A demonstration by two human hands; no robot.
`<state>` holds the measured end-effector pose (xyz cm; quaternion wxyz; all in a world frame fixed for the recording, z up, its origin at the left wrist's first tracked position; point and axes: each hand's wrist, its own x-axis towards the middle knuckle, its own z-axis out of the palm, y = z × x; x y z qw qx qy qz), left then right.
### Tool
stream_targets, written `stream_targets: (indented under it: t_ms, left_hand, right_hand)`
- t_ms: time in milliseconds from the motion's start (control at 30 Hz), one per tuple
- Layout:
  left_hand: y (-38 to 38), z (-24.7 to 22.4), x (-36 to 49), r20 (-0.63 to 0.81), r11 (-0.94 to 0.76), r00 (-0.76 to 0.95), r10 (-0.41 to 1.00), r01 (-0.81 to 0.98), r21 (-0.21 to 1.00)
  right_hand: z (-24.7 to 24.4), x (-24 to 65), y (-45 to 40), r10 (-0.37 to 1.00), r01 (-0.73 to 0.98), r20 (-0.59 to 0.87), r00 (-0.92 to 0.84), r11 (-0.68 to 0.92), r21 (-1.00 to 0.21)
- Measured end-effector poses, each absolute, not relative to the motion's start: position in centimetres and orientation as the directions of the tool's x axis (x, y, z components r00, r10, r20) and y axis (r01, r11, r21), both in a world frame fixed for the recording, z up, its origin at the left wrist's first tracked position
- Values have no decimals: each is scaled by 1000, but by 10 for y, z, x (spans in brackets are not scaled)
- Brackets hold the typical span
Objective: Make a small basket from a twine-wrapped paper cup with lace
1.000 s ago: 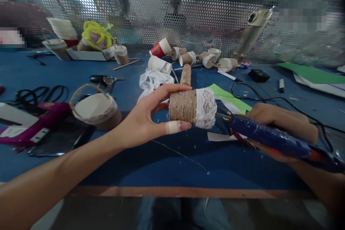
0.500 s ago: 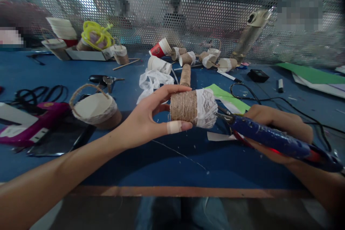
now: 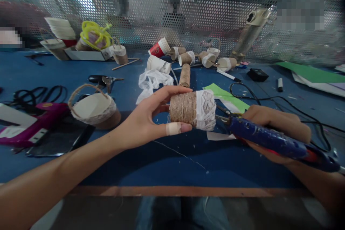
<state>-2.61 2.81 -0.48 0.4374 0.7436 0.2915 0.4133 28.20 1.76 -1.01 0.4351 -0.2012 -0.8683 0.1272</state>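
Note:
My left hand (image 3: 151,116) grips a twine-wrapped cup (image 3: 184,108) by its closed end, thumb below and fingers above. The cup lies sideways in the air, its lace-trimmed rim (image 3: 206,109) turned to the right. A bandage (image 3: 173,128) wraps my left thumb. In my right hand (image 3: 277,122) is a blue glue gun (image 3: 269,138), its metal nozzle close to the lace rim. Whether the nozzle touches the lace I cannot tell. Behind the cup are a roll of twine (image 3: 185,75) and crumpled white lace (image 3: 153,81).
On the left stand a twine-handled basket (image 3: 93,109) and a purple glue gun (image 3: 35,124). Small twine baskets (image 3: 207,59) and paper cups (image 3: 159,64) lie at the back. Green paper (image 3: 218,91), a marker (image 3: 229,76) and black cable (image 3: 285,99) are on the right.
The glue gun's nozzle has shifted slightly down and left beside the lace rim. My left hand keeps hold of the cup almost in place.

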Motion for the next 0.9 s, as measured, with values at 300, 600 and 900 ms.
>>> stream_targets:
  t_ms: [300, 600, 900]
  left_hand:
    - [27, -4, -24, 346, -473, 573, 743, 83, 877]
    - [30, -2, -26, 226, -280, 603, 765, -5, 960]
    - [26, -7, -18, 17, -20, 761, 649, -5, 1000]
  right_hand:
    - [-11, 284, 18, 431, 197, 684, -589, 897, -395]
    - [-17, 286, 17, 616, 348, 702, -358, 786, -512]
    - [-26, 266, 10, 765, 265, 577, -286, 642, -720]
